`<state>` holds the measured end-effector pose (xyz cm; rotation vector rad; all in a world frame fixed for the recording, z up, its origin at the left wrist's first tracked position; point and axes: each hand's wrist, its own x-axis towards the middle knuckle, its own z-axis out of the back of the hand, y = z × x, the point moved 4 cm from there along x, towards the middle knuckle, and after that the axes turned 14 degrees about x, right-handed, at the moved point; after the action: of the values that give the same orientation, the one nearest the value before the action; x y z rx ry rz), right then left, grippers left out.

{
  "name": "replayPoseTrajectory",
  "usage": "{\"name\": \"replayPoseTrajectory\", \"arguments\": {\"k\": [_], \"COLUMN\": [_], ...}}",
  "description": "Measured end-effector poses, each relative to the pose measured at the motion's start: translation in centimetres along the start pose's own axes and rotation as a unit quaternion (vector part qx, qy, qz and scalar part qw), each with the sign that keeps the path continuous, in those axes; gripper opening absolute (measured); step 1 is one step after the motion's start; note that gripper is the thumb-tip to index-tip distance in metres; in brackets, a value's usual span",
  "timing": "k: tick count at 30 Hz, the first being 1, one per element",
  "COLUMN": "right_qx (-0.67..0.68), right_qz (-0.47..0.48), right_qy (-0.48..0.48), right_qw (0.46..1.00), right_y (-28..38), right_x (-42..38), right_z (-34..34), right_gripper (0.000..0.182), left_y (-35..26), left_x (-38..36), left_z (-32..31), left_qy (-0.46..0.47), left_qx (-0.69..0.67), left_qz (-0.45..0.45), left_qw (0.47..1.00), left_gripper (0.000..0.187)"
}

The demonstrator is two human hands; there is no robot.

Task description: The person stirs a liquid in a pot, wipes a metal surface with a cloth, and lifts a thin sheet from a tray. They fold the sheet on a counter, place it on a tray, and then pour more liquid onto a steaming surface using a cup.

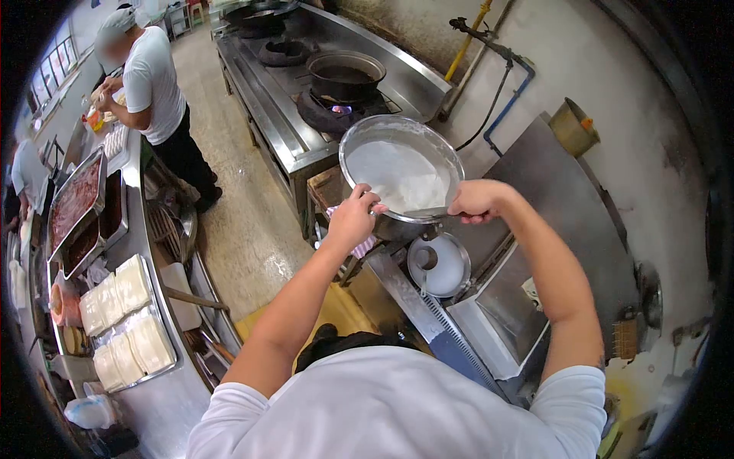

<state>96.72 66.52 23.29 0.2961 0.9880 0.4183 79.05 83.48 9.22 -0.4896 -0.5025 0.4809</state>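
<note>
A large round metal pot (401, 130) stands in front of me with pale, whitish contents (394, 164). A flat grey metal piece (424, 213) lies across its near rim; its exact kind is hard to make out. My right hand (480, 200) is closed around the right end of that piece, at the pot's near right edge. At the near left rim, my left hand (355, 216) has its fingers curled; what they grip, if anything, is hidden. A pink-and-white striped cloth (364, 246) hangs just below my left wrist.
A dark wok-like pot (346, 73) sits on the stove, with a flame below it. Below the large pot is a white-lined bowl (440, 264). On the left counter are a tray of pale dough sheets (126, 321) and a reddish-filled tray (76, 203). A co-worker (153, 84) stands there.
</note>
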Motion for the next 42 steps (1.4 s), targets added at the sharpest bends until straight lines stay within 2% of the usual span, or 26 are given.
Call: {"name": "replayPoseTrajectory", "arguments": {"k": [4,7,12,16,22,23,26,31,35,38,39,42], "right_qx": [0.166,0.229,0.386,0.443,0.428,0.348,0.305,0.154,0.071,0.013,-0.006,-0.023], "right_qz": [0.048,0.074,0.141,0.191,0.229,0.261,0.26,0.277,0.205,0.145,0.16,0.149], "right_qy": [-0.003,-0.045,-0.09,-0.106,-0.189,-0.226,-0.328,-0.435,-0.485,-0.477,-0.494,-0.49], "right_qw": [0.985,0.97,0.907,0.87,0.854,0.872,0.856,0.843,0.847,0.867,0.854,0.859], "right_y": [-3.1,-4.1,-6.9,-8.9,-11.2,-12.2,-12.2,-12.5,-10.9,-8.4,-7.6,-5.9], "right_x": [1.7,1.1,0.2,-0.3,-1.3,-0.8,-2.1,-1.7,-2.8,-3.7,-3.8,-3.4], "right_z": [-2.7,-4.5,-6.9,-8.6,-12.5,-12.9,-15.0,-17.5,-17.9,-16.4,-15.8,-14.0], "right_gripper": [0.027,0.029,0.029,0.023,0.021,0.03,0.035,0.049,0.048,0.046,0.04,0.038], "left_y": [0.1,0.0,-0.3,-0.2,-0.3,-0.4,-0.2,-0.1,0.3,0.3,0.5,0.5], "left_x": [0.1,0.1,0.2,0.2,0.4,0.4,0.4,0.3,0.4,0.5,0.5,0.3], "left_z": [-0.1,0.0,-0.2,-0.4,-0.4,-0.3,-0.5,-0.4,-0.8,-0.5,-0.6,-0.5], "left_qy": [0.021,0.03,0.031,0.032,0.037,0.038,0.036,0.029,0.02,0.016,0.007,-0.005], "left_qx": [0.006,0.013,0.025,0.028,0.023,0.023,0.022,0.015,0.001,-0.011,-0.007,-0.007], "left_qz": [0.003,0.006,0.01,0.002,0.004,0.004,-0.001,-0.01,-0.021,-0.03,-0.036,-0.046], "left_qw": [1.0,0.999,0.999,0.999,0.999,0.999,0.999,0.999,1.0,0.999,0.999,0.999], "left_gripper": [0.028,0.026,0.025,0.027,0.028,0.028,0.028,0.028,0.026,0.024,0.024,0.025]}}
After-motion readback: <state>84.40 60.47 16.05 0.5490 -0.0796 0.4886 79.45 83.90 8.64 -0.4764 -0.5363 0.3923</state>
